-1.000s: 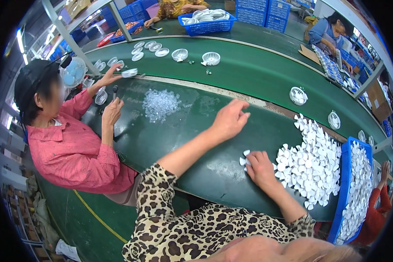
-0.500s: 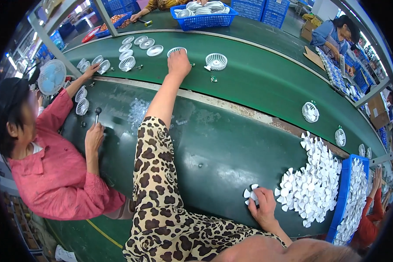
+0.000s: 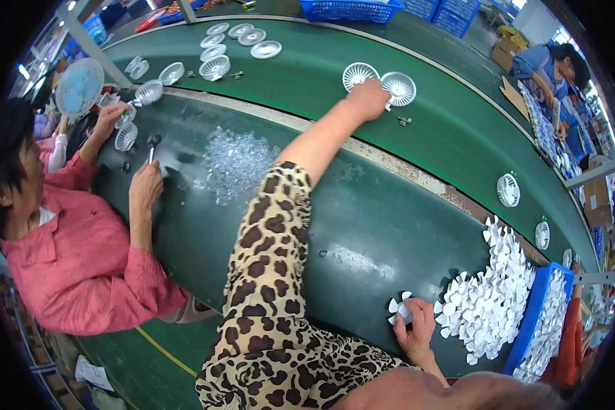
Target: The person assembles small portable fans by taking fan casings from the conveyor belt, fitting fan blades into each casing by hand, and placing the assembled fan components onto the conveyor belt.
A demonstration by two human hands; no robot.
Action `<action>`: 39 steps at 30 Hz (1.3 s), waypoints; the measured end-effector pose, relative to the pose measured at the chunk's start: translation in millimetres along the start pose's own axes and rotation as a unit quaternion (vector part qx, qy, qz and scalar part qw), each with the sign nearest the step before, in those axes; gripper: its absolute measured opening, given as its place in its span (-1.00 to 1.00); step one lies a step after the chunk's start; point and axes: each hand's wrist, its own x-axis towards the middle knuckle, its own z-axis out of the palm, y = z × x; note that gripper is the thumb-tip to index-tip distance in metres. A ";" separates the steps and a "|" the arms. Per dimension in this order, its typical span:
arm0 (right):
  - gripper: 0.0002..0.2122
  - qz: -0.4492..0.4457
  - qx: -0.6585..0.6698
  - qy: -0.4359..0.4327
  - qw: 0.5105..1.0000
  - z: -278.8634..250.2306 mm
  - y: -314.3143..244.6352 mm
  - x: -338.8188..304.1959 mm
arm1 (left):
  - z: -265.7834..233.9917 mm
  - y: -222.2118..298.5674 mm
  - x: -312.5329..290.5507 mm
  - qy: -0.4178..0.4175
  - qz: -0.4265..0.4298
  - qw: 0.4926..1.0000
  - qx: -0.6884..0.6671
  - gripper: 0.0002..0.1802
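Note:
My left hand [image 3: 370, 100] reaches out over the green conveyor belt, fingers closed on the edge of a white round slatted fan cover [image 3: 359, 74]. A second round fan cover [image 3: 399, 89] lies against it on the right, its rim close to my fingers. A small green circuit board [image 3: 404, 121] lies on the belt just nearer than that cover. Near the table's front edge, my right hand [image 3: 415, 324] holds a small white fan blade [image 3: 398, 309] in its fingers. My right fingertips are partly hidden behind the blade.
A heap of white fan blades [image 3: 485, 301] lies right of my right hand, beside a full blue crate [image 3: 529, 328]. Clear small parts [image 3: 236, 160] spread across the table. More covers [image 3: 215, 67] rest on the belt. A co-worker in pink [image 3: 89, 266] works at left, holding a tool.
My left hand has moved right along the belt with the fan cover, and two covers now sit side by side. My right hand keeps hold of the blade. The view has shifted.

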 end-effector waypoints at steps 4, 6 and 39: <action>-0.67 -0.016 0.006 0.020 1.000 1.5 1.5 -5.1 | 4.6 19.2 0.0 0.072 -0.033 0.996 -0.029 -0.82; -0.67 -0.017 0.008 0.035 0.999 3.6 5.1 -7.5 | -3.0 35.6 -6.3 0.053 -0.035 0.997 -0.035 -0.84; -0.74 0.010 -0.051 -0.145 0.988 -47.7 -3.5 -32.3 | -58.5 259.1 -180.3 0.047 -0.120 0.930 -0.343 -0.78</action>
